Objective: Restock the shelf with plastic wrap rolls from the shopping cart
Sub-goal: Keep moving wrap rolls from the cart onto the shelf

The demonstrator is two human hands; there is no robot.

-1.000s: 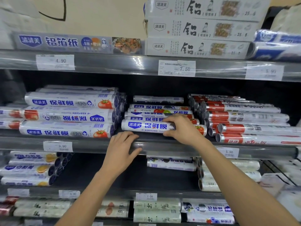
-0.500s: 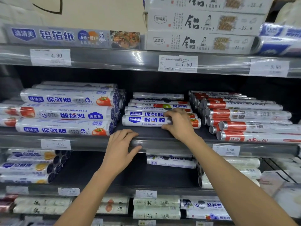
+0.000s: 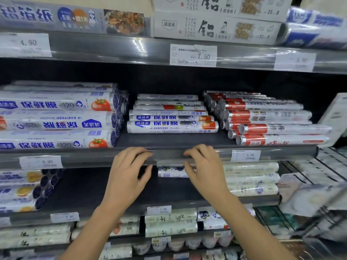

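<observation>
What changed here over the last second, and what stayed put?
The right hand let go of the front roll of the middle stack and drew back down to the shelf rail, where it now rests. The roll lies free at the front of its stack. The left hand stayed on the rail, and the stacks on either side are unchanged.

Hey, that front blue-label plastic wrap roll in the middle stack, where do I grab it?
Grip the front roll around its middle, coming from the front and above: it lies sideways across the shelf, with bare shelf before it and another roll close behind.
</observation>
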